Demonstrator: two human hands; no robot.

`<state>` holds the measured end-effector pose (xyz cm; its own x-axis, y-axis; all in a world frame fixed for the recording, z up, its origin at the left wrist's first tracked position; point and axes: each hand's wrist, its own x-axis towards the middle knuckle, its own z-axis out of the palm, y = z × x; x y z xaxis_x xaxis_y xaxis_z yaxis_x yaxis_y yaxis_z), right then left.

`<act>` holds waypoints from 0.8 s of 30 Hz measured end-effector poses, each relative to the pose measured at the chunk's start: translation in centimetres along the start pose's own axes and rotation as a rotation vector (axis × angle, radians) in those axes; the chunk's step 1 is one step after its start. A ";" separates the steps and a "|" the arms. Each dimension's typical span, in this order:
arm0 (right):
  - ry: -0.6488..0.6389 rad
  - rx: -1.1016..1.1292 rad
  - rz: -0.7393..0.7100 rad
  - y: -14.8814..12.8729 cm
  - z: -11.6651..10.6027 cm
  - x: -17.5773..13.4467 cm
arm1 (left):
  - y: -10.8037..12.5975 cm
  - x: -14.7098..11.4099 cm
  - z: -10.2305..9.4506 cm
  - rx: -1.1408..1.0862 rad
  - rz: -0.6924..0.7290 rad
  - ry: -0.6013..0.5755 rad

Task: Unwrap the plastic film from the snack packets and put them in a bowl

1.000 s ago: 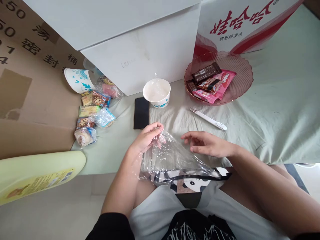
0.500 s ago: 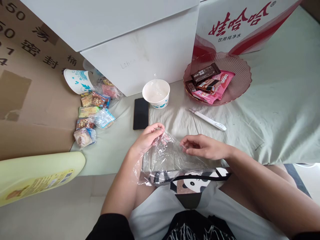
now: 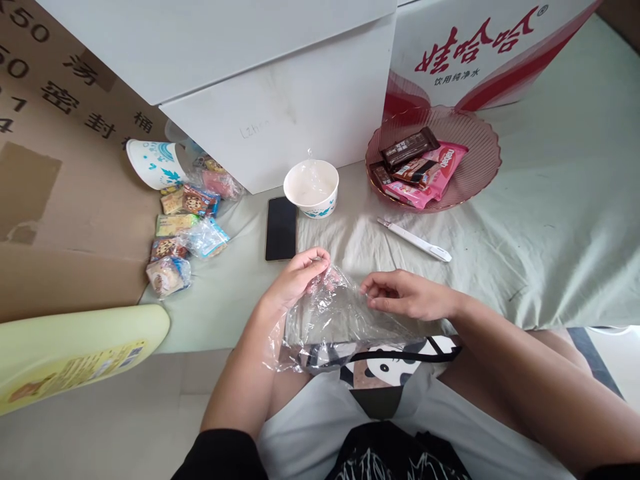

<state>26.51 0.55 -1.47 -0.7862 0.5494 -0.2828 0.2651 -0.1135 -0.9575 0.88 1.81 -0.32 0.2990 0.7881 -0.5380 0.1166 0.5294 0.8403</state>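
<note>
My left hand (image 3: 303,273) is closed, thumb and index finger pinching the top of a thin sheet of clear plastic film (image 3: 330,320). The crinkled film hangs over the table's front edge and against my left forearm; I cannot tell whether it is a bag. My right hand (image 3: 410,293) is at the film's right side, fingers loosely curled and thumb apart, with nothing visible between them. Its fingertips are close to the film; whether they touch it is unclear. Beyond my left hand are a white paper cup (image 3: 320,200) with clear film inside and a black phone (image 3: 281,229).
A white pen-like cutter (image 3: 415,240) lies before a pink ribbed bowl (image 3: 480,160) holding wrapped snacks. Several small packets (image 3: 173,247) and a tipped paper cup (image 3: 155,163) are at left. White boxes (image 3: 280,113) and a brown carton (image 3: 75,200) stand around the cloth.
</note>
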 end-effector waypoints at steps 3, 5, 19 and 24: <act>-0.001 -0.005 0.009 0.0 0.0 0.0 | 0.0 0.0 0.1 0.012 0.004 0.004; 0.000 -0.004 0.012 0.0 0.0 0.0 | -0.1 0.0 0.1 0.021 0.007 0.008; 0.015 -0.032 0.011 0.2 0.0 0.1 | -0.4 0.1 0.0 0.051 0.014 -0.003; 0.037 -0.068 0.007 0.2 0.1 0.1 | -0.6 0.1 0.0 0.061 0.026 -0.002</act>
<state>26.45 0.46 -1.68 -0.7636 0.5789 -0.2860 0.3089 -0.0615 -0.9491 0.81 1.60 -0.91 0.3046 0.8007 -0.5159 0.1663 0.4886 0.8565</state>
